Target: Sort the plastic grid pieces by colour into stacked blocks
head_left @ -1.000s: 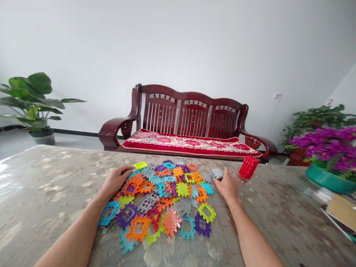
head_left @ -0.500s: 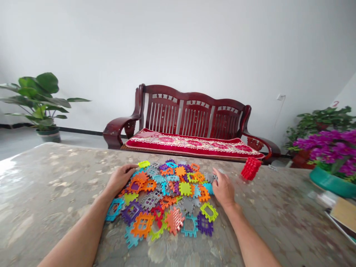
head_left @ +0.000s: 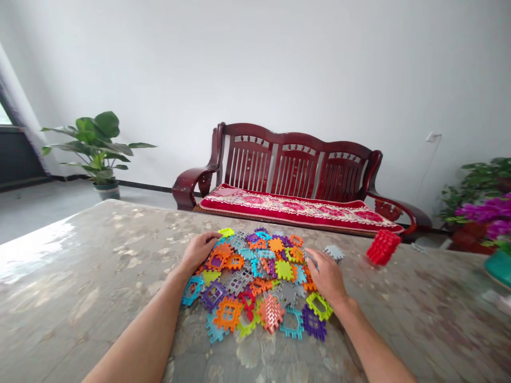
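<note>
A heap of colourful toothed plastic building tiles lies on the table in front of me, with an orange window tile [head_left: 228,314], a salmon brick-pattern tile [head_left: 271,313] and a purple window tile [head_left: 314,322] along its near side. My left hand [head_left: 200,252] rests at the heap's left edge, fingers stretched toward a lime tile [head_left: 226,232]. On the right edge lies my right hand [head_left: 327,272], fingers apart, partly covering orange and blue tiles. Just beyond it, a grey tile [head_left: 334,252] sits apart from the heap. Neither hand visibly grips a tile.
A stack of red toothed pieces [head_left: 383,248] stands on the table [head_left: 99,287] to the right of the heap. Behind the table is a wooden bench [head_left: 295,165] with a red floral cover. Purple flowers in a teal pot [head_left: 499,270] are at the far right, a potted plant [head_left: 98,143] at left.
My view has turned left, so everything appears farther right. Relative to the heap, my right hand has shifted inward over its right edge. The grey tile now shows separately beyond that hand.
</note>
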A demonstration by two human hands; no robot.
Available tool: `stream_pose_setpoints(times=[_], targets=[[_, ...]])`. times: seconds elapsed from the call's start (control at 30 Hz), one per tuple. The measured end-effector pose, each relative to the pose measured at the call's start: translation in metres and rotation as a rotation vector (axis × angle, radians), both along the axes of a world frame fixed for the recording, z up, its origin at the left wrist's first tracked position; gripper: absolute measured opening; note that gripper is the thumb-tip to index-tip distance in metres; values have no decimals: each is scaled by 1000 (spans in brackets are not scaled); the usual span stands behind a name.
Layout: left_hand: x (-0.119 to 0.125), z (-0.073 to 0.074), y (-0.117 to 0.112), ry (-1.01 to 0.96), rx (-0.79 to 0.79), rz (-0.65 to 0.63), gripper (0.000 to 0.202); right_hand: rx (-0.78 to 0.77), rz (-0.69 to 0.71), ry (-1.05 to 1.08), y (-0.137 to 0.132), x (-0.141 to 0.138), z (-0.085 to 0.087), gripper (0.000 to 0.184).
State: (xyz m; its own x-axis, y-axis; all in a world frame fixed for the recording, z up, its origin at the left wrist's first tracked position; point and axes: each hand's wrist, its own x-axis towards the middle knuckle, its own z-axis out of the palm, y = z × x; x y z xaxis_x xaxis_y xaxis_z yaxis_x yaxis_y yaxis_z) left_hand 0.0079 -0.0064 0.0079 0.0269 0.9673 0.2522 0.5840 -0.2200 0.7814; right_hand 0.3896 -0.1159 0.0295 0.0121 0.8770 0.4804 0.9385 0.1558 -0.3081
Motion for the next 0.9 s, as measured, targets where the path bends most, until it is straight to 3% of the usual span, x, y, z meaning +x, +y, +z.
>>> stream_pose_setpoints(times=[0.2,0.4,0.5,0.7,0.9], targets=[[3,1,-1,27,21,22,35,51,315,1,-17,-59,26,25],[4,3,-2,28,37,31,34,-33,509,-157,-19,-116,27,39],[3,3,-3,8,46,55,34,-65,546,-231,-13,-129,30,44],[2,2,-3,36,58,43,35,-132,546,-367,-11,-138,38,26],[1,-1,-2,31,59,38,35,-112,449,-452,-12,-148,32,21]])
